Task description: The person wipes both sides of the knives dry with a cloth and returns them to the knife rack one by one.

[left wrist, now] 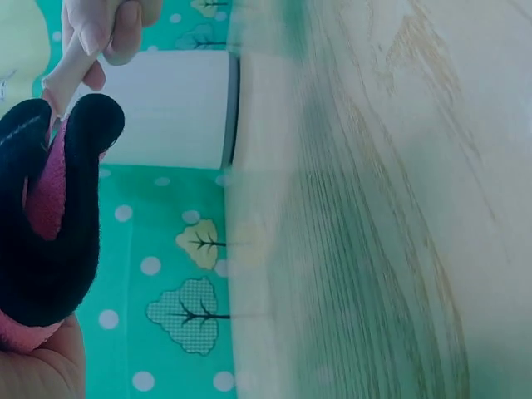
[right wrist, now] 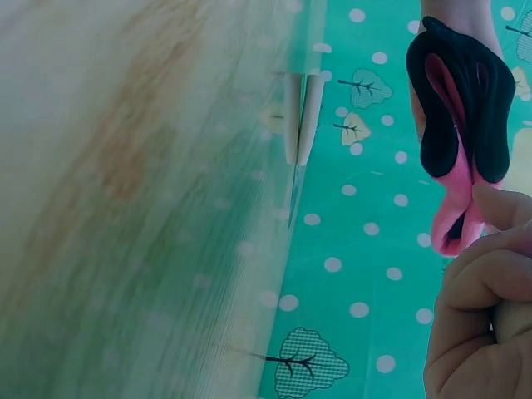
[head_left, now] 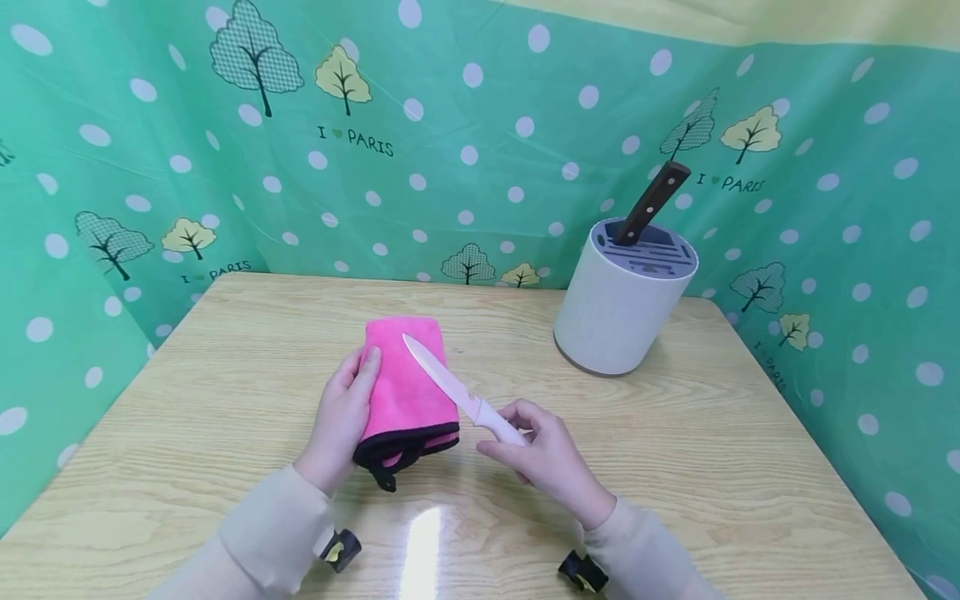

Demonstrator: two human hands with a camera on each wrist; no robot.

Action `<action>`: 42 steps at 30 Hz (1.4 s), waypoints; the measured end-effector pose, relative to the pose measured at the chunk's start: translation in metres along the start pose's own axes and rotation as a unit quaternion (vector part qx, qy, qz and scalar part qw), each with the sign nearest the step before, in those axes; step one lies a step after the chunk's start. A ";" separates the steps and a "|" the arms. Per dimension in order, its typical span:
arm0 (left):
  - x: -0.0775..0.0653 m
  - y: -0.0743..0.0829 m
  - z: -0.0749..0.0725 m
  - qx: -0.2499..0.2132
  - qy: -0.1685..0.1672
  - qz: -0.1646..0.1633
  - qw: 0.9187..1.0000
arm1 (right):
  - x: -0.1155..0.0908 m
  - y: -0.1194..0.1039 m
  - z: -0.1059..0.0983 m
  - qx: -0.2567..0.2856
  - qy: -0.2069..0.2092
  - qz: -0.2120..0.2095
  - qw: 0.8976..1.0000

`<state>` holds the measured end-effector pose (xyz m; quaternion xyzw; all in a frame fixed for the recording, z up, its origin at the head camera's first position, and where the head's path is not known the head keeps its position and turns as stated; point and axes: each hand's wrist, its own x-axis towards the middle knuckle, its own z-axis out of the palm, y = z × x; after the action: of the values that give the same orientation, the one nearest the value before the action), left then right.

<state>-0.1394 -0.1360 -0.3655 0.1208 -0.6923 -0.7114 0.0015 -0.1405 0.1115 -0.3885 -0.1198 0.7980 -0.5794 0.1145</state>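
Note:
A folded pink cloth (head_left: 399,396) with a black hem and a small black loop is held upright by my left hand (head_left: 341,421), whose thumb lies along its left side. My right hand (head_left: 551,462) grips the pale handle of a small kitchen knife (head_left: 438,372). The blade overlaps the cloth's face in the head view, its tip pointing up and left. In the left wrist view the knife handle (left wrist: 73,73) rises beyond the cloth's folded black edge (left wrist: 62,266). Curled right fingers (right wrist: 490,291) show below the cloth in the right wrist view.
A white cylindrical knife block (head_left: 618,312) stands at the back right of the wooden table (head_left: 195,392). One dark-handled knife (head_left: 651,204) sits in its slotted top. Green dotted curtain (head_left: 450,167) hangs behind and along both sides. Black wrist devices (head_left: 341,550) are strapped near both cuffs.

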 end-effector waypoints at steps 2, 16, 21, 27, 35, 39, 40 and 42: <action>-0.001 -0.001 0.001 -0.004 0.002 0.000 1.000 | 0.000 0.000 0.000 0.001 0.001 0.000 1.000; -0.005 -0.006 0.010 0.002 -0.008 0.008 1.000 | 0.003 -0.001 0.001 -0.008 0.004 -0.008 1.000; -0.008 -0.008 0.014 -0.003 -0.005 0.008 1.000 | 0.005 -0.001 0.002 -0.011 0.005 -0.010 1.000; -0.012 -0.009 0.017 0.002 -0.011 0.006 1.000 | 0.006 -0.001 0.004 -0.010 0.011 -0.012 1.000; -0.014 -0.011 0.022 0.032 -0.008 0.023 0.999 | 0.007 -0.004 0.005 -0.009 0.003 -0.025 1.000; -0.017 -0.013 0.024 0.037 -0.014 0.029 0.999 | 0.007 -0.007 0.005 -0.006 0.000 -0.030 1.000; -0.018 -0.013 0.024 0.038 -0.016 0.032 0.999 | 0.007 -0.007 0.005 -0.005 0.000 -0.028 1.000; -0.019 -0.014 0.025 0.034 -0.021 0.032 0.999 | 0.008 -0.008 0.005 -0.005 0.001 -0.023 1.000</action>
<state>-0.1234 -0.1073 -0.3757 0.0838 -0.7191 -0.6898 0.0053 -0.1455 0.1022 -0.3830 -0.1384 0.7980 -0.5781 0.0995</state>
